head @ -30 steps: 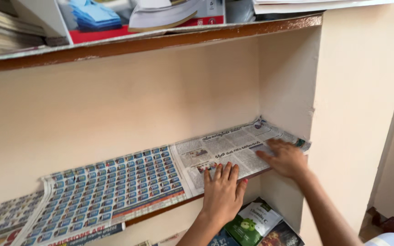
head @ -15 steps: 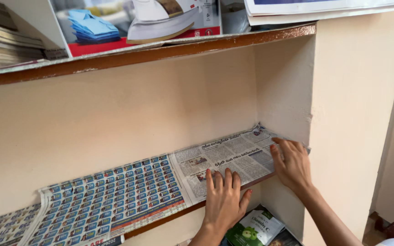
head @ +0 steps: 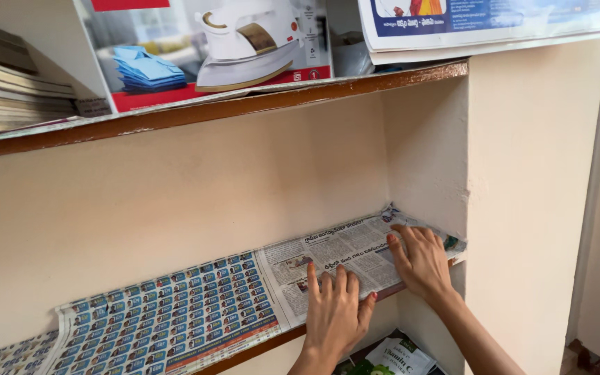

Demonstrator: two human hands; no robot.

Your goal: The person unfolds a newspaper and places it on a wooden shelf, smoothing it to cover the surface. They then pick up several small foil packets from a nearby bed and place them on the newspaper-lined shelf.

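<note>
A sheet of newspaper [head: 342, 253] lies flat on the lower shelf [head: 258, 347] of a wall niche, at its right end. My left hand [head: 336, 309] presses flat on the front edge of that sheet, fingers spread. My right hand [head: 421, 258] rests palm down on the sheet's right part, close to the niche's side wall [head: 425, 160], where the paper's corner curls up. Another newspaper sheet [head: 168, 312] with rows of small blue and orange squares covers the shelf to the left.
The upper shelf [head: 244, 104] carries a box picturing a clothes iron [head: 210, 48], a stack of books [head: 8, 83] at the left and a folded paper [head: 487, 24] at the right. Green and white packets [head: 394, 357] lie below the lower shelf.
The view has tilted up and shifted, showing more of the upper shelf. Both hands stay flat on the newspaper; the right hand has slid a little toward the side wall.
</note>
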